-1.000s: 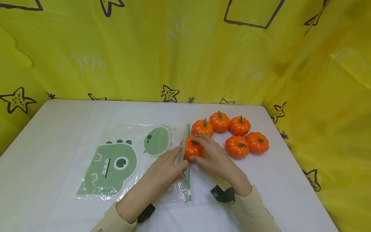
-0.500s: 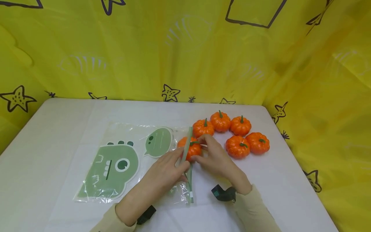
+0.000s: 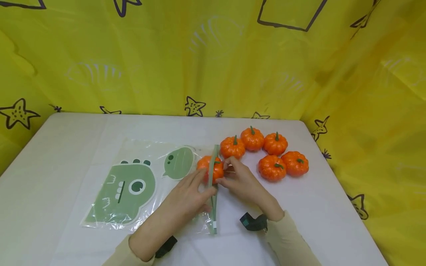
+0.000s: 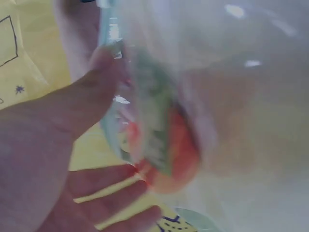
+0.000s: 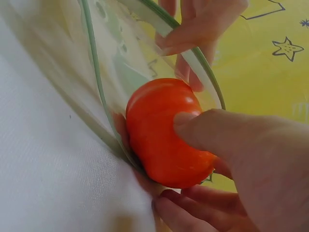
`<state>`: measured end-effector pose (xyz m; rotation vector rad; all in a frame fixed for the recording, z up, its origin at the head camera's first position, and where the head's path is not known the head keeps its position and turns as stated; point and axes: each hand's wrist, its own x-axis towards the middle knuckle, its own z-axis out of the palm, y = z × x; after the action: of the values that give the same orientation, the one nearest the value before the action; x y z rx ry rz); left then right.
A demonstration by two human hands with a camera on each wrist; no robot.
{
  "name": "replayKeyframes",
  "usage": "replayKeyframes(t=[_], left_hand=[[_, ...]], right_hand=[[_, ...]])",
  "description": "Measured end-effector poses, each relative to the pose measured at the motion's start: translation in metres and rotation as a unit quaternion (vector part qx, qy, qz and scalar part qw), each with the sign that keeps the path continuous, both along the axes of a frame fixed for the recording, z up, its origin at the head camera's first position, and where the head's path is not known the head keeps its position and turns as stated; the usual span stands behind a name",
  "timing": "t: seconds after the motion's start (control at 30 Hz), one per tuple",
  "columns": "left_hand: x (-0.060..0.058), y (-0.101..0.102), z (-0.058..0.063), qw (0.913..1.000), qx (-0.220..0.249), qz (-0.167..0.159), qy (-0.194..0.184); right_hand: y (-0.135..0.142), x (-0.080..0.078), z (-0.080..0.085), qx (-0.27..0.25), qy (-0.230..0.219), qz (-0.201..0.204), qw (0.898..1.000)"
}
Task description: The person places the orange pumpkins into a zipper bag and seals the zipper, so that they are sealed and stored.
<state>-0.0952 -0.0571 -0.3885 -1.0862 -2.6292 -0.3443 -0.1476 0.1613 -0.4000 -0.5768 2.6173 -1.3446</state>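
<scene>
A clear zip bag [image 3: 196,221] with green cartoon monster prints lies flat, its green-edged mouth facing right. My left hand [image 3: 186,194] pinches the upper lip of that mouth between thumb and fingers; the right wrist view shows the lips spread apart. In the mouth sits a small orange toy pumpkin [image 5: 159,135] with a green stem, partly behind the clear film. My right hand [image 3: 244,183] grips it from the right, thumb [image 5: 198,126] on its side and fingers curled at the other side. Through the film, the left wrist view shows the pumpkin [image 4: 181,164] blurred.
Several more toy pumpkins [image 3: 271,168] stand in a loose group to the right and behind the bag, one close to its mouth. All rest on a white-covered table [image 3: 76,147]. Yellow patterned cloth [image 3: 149,55] rises behind and at the sides.
The pumpkin has moved left, from the bag's mouth to partly inside it, with my right hand following. The left hand keeps its hold on the bag's lip.
</scene>
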Motion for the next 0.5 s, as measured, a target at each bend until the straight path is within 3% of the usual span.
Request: replayKeyframes(t=[0.3, 0.4, 0.5], left_hand=[[0.014, 0.003, 0.006, 0.9937, -0.073, 0.035, -0.077], [0.015, 0.005, 0.005, 0.9930, -0.092, 0.040, -0.063], [0.013, 0.007, 0.002, 0.9952, -0.088, 0.040, -0.016]], right_hand=[[-0.001, -0.001, -0.002, 0.007, -0.008, -0.003, 1.000], [-0.001, -0.001, -0.003, 0.005, 0.001, 0.000, 1.000], [-0.002, -0.001, -0.003, 0.000, 0.002, -0.005, 1.000]])
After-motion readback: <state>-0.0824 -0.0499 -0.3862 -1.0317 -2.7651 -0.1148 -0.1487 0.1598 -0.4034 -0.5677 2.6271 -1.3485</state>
